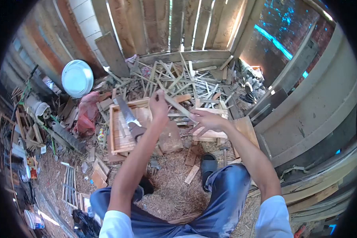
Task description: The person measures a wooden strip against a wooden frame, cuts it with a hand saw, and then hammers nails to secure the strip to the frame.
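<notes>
Near: passage over sawdust floor between the legs. Far: stick pile blocks low travel. Left: saw lies across wooden tray. Right: slatted crate, large panel obstruct.

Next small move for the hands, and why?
I'd lower the wooden strip toward the slatted frame, right end first. Both the left hand and right hand are on the strip, the right appears just above the frame, and the saw lies across the other wooden box, so the frame looks the easier landing spot.
</notes>
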Motion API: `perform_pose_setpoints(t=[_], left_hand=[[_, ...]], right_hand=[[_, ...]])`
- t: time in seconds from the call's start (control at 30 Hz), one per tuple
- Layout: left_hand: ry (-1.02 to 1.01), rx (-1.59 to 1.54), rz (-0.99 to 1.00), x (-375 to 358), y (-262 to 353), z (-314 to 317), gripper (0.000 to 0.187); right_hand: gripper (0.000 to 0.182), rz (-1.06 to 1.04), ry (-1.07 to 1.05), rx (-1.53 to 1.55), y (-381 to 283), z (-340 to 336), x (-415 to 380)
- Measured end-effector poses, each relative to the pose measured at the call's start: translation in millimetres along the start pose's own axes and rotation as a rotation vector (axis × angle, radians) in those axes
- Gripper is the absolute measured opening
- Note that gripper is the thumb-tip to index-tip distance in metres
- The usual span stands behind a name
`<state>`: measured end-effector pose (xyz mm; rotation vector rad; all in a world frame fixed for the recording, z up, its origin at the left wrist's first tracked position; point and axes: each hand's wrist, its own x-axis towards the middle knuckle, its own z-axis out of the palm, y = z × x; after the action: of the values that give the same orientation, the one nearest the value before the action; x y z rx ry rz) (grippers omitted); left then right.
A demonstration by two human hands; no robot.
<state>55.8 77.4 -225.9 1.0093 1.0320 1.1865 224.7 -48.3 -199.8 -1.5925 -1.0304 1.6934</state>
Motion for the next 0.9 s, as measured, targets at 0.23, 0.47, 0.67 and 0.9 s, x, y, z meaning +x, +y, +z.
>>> perform_pose_setpoints(t=[0.23,0.47,0.67,0.9], left_hand=[[-0.11,-0.052,-0.235,-15.4,-148.3,62.5,0.016],[-0.184,0.415,-0.166,8.0,-248.3,25.1,0.02],[-0.239,0.698,-0.112,17.7,-252.9,19.2,0.022],[-0.313,0.75,-0.146,9.3,-236.8,33.0,0.027]], right_hand=[[0.024,-0.097,0.447,0.211,133.6,-124.3,7.3],[0.018,-0.171,0.629,0.163,209.8,-144.3,60.7],[0.02,-0.155,0.766,-0.108,218.4,-155.7,73.4],[0.021,-0.091,0.856,-0.222,222.8,-167.3,60.7]])
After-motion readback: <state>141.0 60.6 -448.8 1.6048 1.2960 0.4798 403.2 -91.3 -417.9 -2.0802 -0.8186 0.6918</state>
